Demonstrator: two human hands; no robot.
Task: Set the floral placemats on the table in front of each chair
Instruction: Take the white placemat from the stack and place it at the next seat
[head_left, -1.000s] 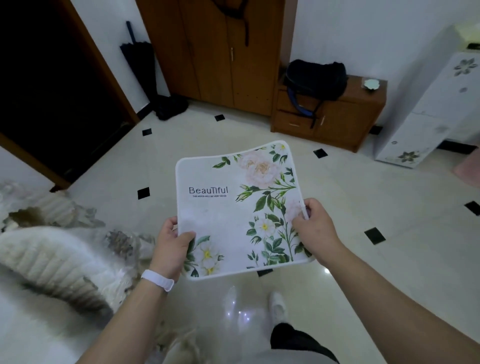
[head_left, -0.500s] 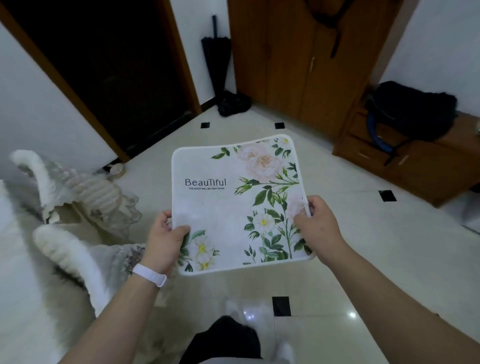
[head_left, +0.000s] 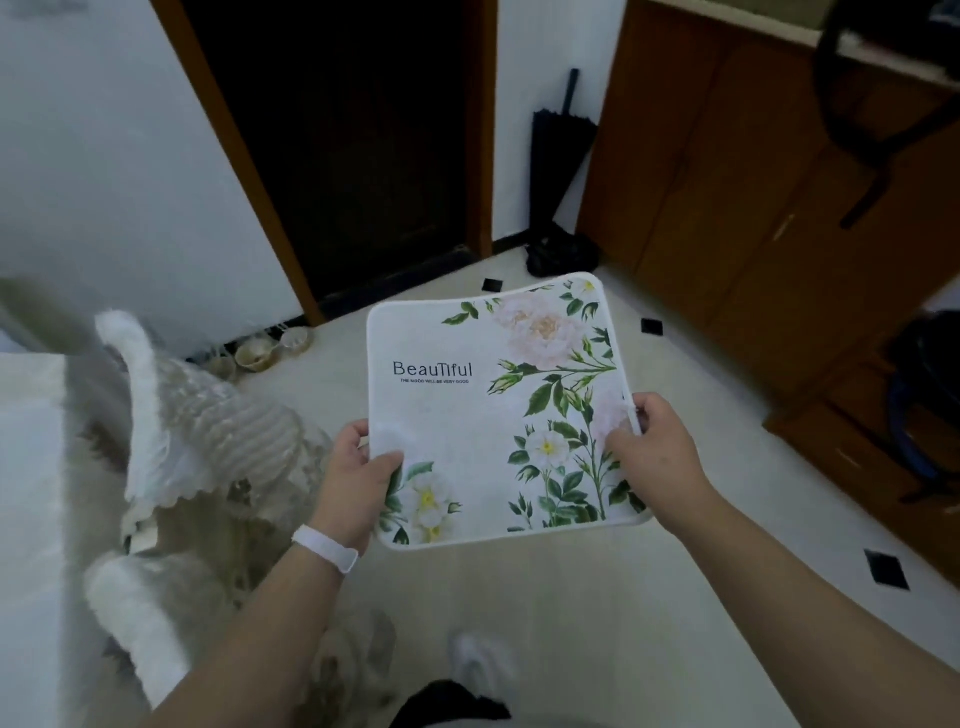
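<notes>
Since the earlier frames the view has swung left: the doorway (head_left: 358, 156) now fills the upper middle, the wardrobe (head_left: 769, 171) has slid to the right edge, and the low cabinet (head_left: 862, 441) with the dark bag (head_left: 924, 395) is nearly out of frame. The chair (head_left: 208, 441) with its ribbed white cover now sits larger at the left, and a pale table (head_left: 31, 519) edge has come in at the far left.

The placemat (head_left: 498, 410) is held in the air above the tiled floor (head_left: 597, 597), roughly flat and tilted a little toward the camera, with its printed side up. It reads "Beautiful" near the centre left, with pink and white flowers and green leaves down the right side and at the lower left corner.

The left hand (head_left: 353, 478) grips the mat's lower left edge, thumb on top and fingers beneath; a white band (head_left: 324, 548) circles the wrist. The right hand (head_left: 654, 447) is closed on the right edge in the same way, thumb over the print.

A folded black umbrella (head_left: 561, 145) leans in the corner between doorway and wardrobe. Small bowls (head_left: 270, 348) sit on the floor by the wall behind the chair. White shoes (head_left: 483, 670) show at the bottom, blurred.
</notes>
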